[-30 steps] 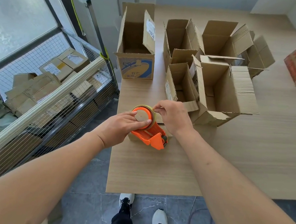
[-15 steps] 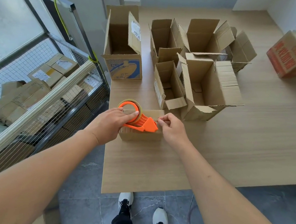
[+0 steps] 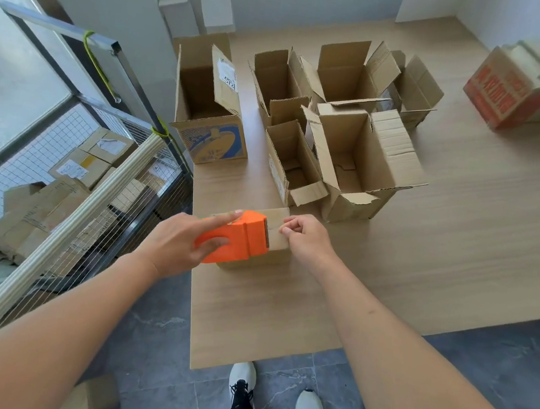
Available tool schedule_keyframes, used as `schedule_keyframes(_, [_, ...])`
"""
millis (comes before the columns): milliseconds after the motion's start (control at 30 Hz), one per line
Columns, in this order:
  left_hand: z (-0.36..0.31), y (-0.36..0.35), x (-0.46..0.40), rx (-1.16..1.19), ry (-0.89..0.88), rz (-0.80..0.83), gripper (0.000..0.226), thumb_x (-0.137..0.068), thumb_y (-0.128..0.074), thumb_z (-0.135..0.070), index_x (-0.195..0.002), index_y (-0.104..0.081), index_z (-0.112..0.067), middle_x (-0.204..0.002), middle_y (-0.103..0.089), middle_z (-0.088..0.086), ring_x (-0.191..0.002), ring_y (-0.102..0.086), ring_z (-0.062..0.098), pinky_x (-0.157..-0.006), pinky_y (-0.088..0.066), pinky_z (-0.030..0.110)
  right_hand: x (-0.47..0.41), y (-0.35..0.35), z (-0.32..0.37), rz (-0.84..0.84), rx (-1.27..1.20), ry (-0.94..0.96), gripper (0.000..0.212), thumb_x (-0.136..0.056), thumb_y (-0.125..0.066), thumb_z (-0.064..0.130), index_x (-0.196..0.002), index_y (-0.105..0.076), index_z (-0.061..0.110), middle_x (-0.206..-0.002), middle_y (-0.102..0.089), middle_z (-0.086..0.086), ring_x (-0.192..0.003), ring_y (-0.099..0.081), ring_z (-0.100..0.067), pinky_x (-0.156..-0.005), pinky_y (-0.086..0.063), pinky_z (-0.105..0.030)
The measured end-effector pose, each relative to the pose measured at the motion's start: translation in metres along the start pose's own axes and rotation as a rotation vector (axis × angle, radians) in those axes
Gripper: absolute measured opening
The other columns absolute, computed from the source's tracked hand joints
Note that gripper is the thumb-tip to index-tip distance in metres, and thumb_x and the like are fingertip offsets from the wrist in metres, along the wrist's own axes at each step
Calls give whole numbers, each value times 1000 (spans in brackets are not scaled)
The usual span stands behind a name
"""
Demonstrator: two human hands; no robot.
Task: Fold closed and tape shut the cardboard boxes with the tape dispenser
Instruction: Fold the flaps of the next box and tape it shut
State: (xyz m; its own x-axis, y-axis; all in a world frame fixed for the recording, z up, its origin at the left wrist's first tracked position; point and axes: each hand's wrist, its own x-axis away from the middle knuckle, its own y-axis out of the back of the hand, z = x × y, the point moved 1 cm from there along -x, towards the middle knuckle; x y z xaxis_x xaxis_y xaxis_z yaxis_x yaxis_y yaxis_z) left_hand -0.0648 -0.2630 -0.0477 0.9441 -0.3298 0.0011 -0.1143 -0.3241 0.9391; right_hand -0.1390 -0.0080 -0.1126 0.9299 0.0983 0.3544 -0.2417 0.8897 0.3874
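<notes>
Left hand (image 3: 174,244) is gripping the tape dispenser (image 3: 235,237), pressing it onto the small closed box (image 3: 275,235) beneath. Just beside it, right hand (image 3: 305,238) is pinching the tape end, likely anchoring the strip against the box top.

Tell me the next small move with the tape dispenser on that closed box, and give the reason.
Probably draw the orange tape dispenser leftward across the small closed box. The left hand grips the dispenser on the box top, while the right hand pinches at the box's right end, apparently anchoring the tape. No tape run is visible on the lid yet.
</notes>
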Motion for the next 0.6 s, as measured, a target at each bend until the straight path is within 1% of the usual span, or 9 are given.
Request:
schedule_keyframes(100, [1,4,-9,23,8,34,57,-99,-32,-66,-154,-21,-58,-79,-58,-8,-67,-57,17,-61,-51,39,-1,3,4,-4,-37,-65,10,-93,-67,22,-84,-70,22,-101,-69,9,-99,-65,-15,-89,-56,-36])
schedule_keyframes(167, [-2,5,-17,44,-11,70,54,-101,-33,-65,-152,-17,-62,-83,-57,-10,-68,-57,17,-61,-51,38,0,6,6,-40,-37,-96,12,-92,-65,22,-82,-71,23,-97,-70,5,-96,-66,-16,-84,-58,-37])
schedule_keyframes(233, [-2,5,-23,57,-32,112,52,-104,-36,-60,-152,-15,-64,-89,-60,-9,-71,-59,18,-64,-53,38,1,7,9,-92,-13,-112,13,-91,-63,21,-80,-70,22,-93,-71,2,-94,-67,-17,-82,-60,-38])
schedule_keyframes(333, [2,7,-28,119,-23,152,55,-102,-40,-57,-151,-17,-64,-99,-67,-3,-75,-63,20,-67,-55,40,1,6,15,-131,-25,-135,14,-90,-61,19,-80,-69,23,-94,-72,0,-94,-68,-21,-84,-61,-43])
schedule_keyframes(433, [7,7,-29,197,0,137,55,-102,-43,-54,-151,-22,-63,-107,-67,-1,-79,-64,19,-67,-57,37,2,6,18,-117,-38,-101,14,-96,-59,19,-86,-66,26,-94,-71,2,-92,-68,-19,-83,-61,-45])
schedule_keyframes(533, [9,4,-28,249,6,160,55,-102,-47,-51,-151,-26,-61,-122,-64,-3,-91,-66,21,-74,-59,40,4,9,15,-85,-19,-58,15,-98,-57,20,-87,-65,27,-91,-70,4,-89,-68,-17,-81,-61,-46])
schedule_keyframes(600, [8,4,-29,264,12,175,54,-101,-48,-51,-150,-29,-60,-128,-61,-7,-96,-65,21,-76,-59,39,5,10,13,-77,7,-42,13,-96,-58,22,-86,-66,26,-87,-71,6,-88,-68,-16,-81,-61,-45])
